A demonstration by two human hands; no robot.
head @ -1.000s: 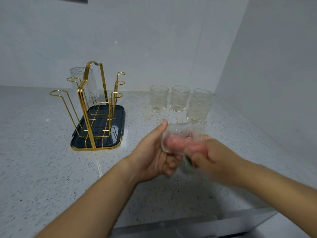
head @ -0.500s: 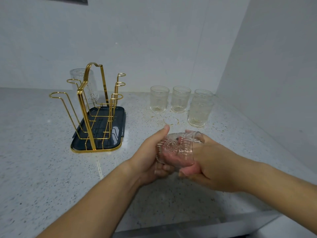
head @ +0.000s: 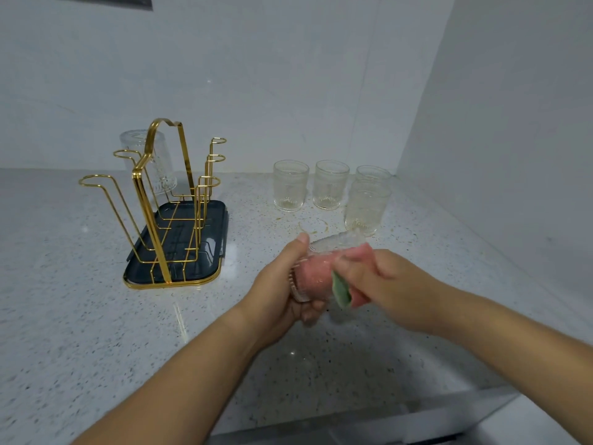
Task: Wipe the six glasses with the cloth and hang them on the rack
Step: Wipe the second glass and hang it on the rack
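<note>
My left hand grips a clear ribbed glass lying on its side above the counter. A pink cloth with a green edge is stuffed inside the glass, and my right hand grips the cloth at the glass's mouth. Several more glasses stand upright at the back right: one, another, a third and a nearer one. A gold wire rack on a dark tray stands to the left, with one glass hung upside down on its far side.
The speckled stone counter meets a white wall behind and another wall close on the right. The counter's front edge runs below my forearms. Faint ring marks lie on the counter near the standing glasses.
My right hand has pulled back to the right, and the pink cloth with its green edge now shows at the glass's mouth. The glass has turned a little in my left hand.
</note>
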